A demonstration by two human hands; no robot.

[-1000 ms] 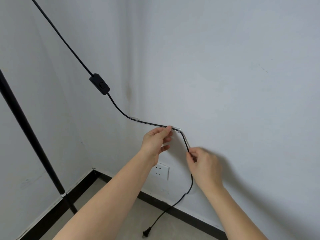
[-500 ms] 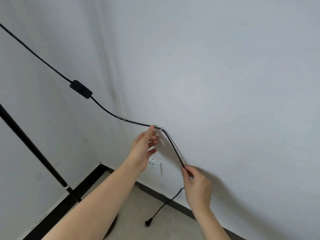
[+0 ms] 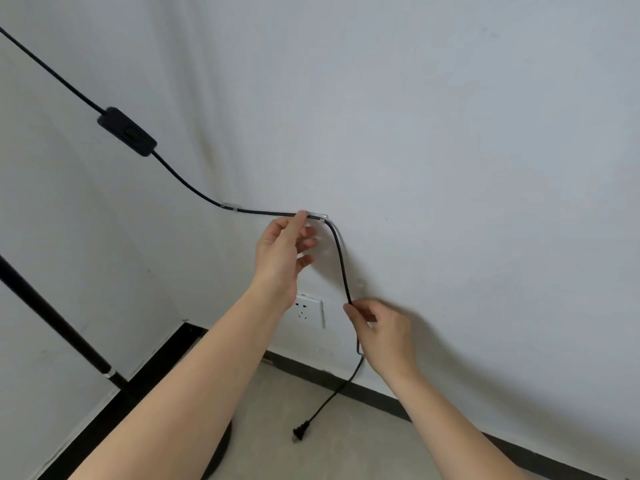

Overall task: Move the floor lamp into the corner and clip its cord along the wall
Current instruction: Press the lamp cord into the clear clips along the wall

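Two clear plastic clips on the white wall (image 3: 450, 133) already hold the thin black lamp cord (image 3: 341, 265): first clip (image 3: 231, 205) nearer the corner, second clip (image 3: 317, 215) just right of it. Cord runs from the black inline switch (image 3: 126, 132) down thru both clips, bends downward, passes thru the right hand and trails to the black plug (image 3: 300, 428) lying on the grey floor (image 3: 346, 452), unplugged. White socket (image 3: 306, 310) sits betw. the two wrists. Black lamp pole (image 3: 52, 317) stands at left, in the corner.

Left hand (image 3: 282, 251): thumb + forefinger pressed together on the cord at the second clip, other fingers loose. Right hand (image 3: 382, 332): pinching the cord lower down, against the wall.

Cord looks light, limp and springy, so prob. wants to pop out; best held close to each clip, not mid-span.

Vs 0.5 s ago: the right hand is higher and closer in, so the run below the second clip now hangs curved and near vertical, not taut on a diagonal. Left hand unchanged at the clip.
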